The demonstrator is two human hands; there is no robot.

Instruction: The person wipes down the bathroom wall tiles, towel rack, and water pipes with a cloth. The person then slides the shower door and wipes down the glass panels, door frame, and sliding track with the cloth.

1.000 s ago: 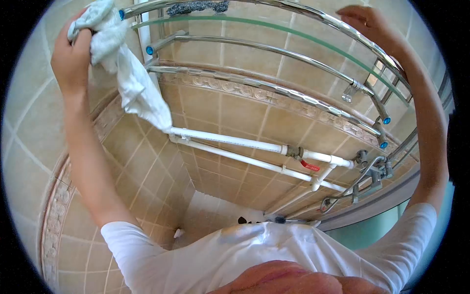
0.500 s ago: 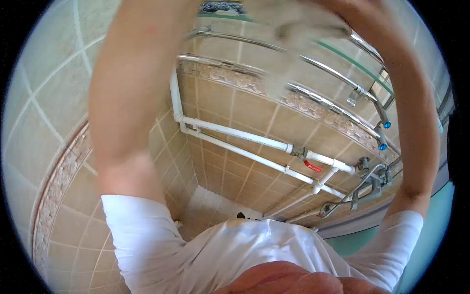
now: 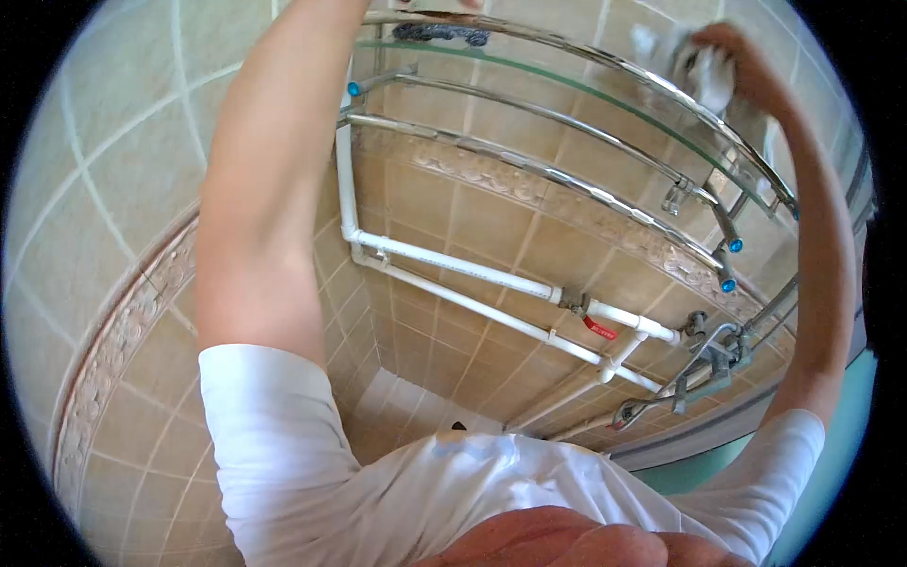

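My right hand [image 3: 732, 59] is closed on a pale cloth [image 3: 710, 80], blurred, behind the right part of the rack's curved top rail [image 3: 605, 59]. At the top edge of the view, only a few fingertips of my left hand [image 3: 444, 4] show, by the left part of that rail; the rest is cut off. A glass shelf [image 3: 548, 77] runs just below the top rail. A dark speckled item [image 3: 439, 35] is seen near the shelf's left part.
Lower chrome bars [image 3: 529, 166] with blue end caps cross the tiled wall. White pipes [image 3: 463, 260] with a red valve handle [image 3: 598, 329] run below. A metal shower fitting [image 3: 718, 357] is at the right, near a curved grey edge [image 3: 699, 442].
The cloth has gone from my left hand at the far left to my right hand at the right. My left arm has swung inward, to the rack's left part.
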